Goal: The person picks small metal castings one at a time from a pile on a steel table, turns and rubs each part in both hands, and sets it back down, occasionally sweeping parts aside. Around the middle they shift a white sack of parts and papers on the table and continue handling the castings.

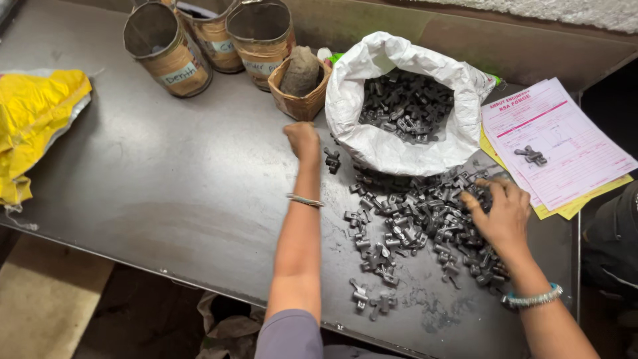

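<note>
A dark, dull metal table (pixel 166 193) with a scuffed, dusty surface carries a loose heap of small metal parts (pixel 425 219), grey and rough like unfinished forgings, each a stubby piece with short arms; they are too many and too tangled to count. The heap lies on the right half of the table, just below a white woven sack (pixel 372 133) whose mouth is rolled down and which is filled with more of the same parts. The right hand (pixel 502 213) lies flat on the right side of the heap with its fingers spread and slightly curled over the parts, touching them. The left hand (pixel 302 141) reaches forward to the left of the sack, its fingers curled into a loose fist; whether it holds anything cannot be told. One single part (pixel 332 161) lies just beside that hand, apart from the heap. Each wrist wears a bangle, a thin silvery one on the left and a pale beaded one on the right. At the back of the table stand three round tins (pixel 166 50), wrapped in brown tape with paper labels, and one small brown box (pixel 300 90) holding a rough grey stone. On the right lies a stack of pink and yellow papers (pixel 565 159), with one metal part resting on the top sheet. A crumpled yellow plastic bag (pixel 33 126) lies at the left edge.
</note>
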Action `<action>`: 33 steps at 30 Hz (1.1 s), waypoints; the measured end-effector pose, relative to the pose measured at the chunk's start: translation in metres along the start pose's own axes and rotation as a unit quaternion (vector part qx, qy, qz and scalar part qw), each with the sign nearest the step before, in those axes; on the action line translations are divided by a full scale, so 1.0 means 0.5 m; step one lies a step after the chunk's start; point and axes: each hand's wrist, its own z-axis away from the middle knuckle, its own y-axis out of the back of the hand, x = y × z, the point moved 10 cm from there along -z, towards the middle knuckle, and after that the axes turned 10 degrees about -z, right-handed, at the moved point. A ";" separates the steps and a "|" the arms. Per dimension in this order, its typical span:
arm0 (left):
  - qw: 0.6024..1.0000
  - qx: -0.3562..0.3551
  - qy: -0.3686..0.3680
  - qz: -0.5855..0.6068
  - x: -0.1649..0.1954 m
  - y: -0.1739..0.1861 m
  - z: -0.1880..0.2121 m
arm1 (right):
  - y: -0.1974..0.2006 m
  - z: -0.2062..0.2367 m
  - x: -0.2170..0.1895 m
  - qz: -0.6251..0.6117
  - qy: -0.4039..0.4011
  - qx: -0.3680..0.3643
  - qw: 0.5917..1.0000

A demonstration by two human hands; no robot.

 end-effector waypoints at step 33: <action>0.880 -0.144 -0.356 -0.278 -0.201 0.178 0.690 | 0.129 0.367 -0.110 -0.158 0.035 -0.086 0.983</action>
